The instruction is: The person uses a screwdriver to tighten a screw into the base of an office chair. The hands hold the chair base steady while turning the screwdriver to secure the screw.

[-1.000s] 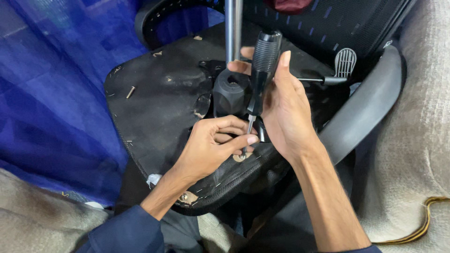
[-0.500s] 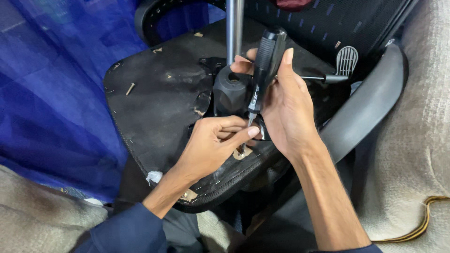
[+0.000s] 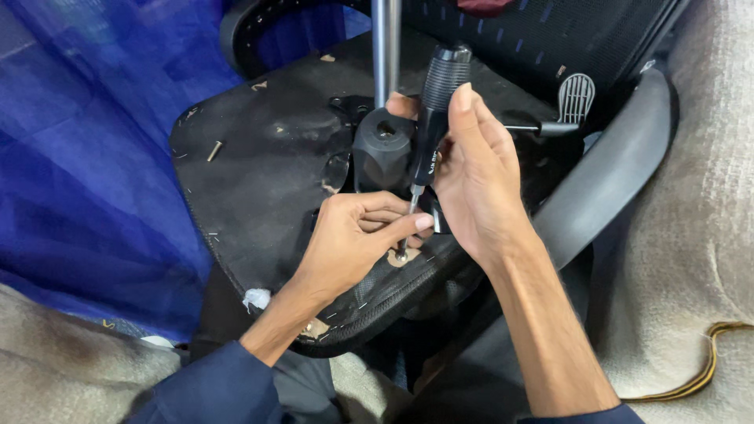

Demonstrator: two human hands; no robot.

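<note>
Little has shifted since a second ago: the black-handled screwdriver with a ribbed grip (image 3: 430, 133) is still held nearly upright, and both hands have stayed close together over the work. The right hand (image 3: 475, 184) is wrapped around the handle, fingers closed on it and the index finger laid up toward the cap. The left hand (image 3: 353, 239) is curled beside the slim steel shaft, thumb and forefinger pinched at the tip to steady it where it meets a small fastener (image 3: 401, 256) near the edge of the upturned black fabric-covered chair seat (image 3: 259, 180). The tip is seated low on the seat's underside, just below the black plastic mechanism housing (image 3: 382, 153), from which a shiny metal gas-lift column (image 3: 385, 47) rises. A grey ribbed adjustment lever (image 3: 575, 98) sticks out to the right, and a curved grey plastic armrest (image 3: 620, 173) lies beyond it. Blue cloth (image 3: 86, 149) is draped to the left. The screwdriver is judged light and rigid, its ribbed handle giving a sure hold; the thin shaft is likely to slip off the fastener unless guided at the tip, as is being done.
</note>
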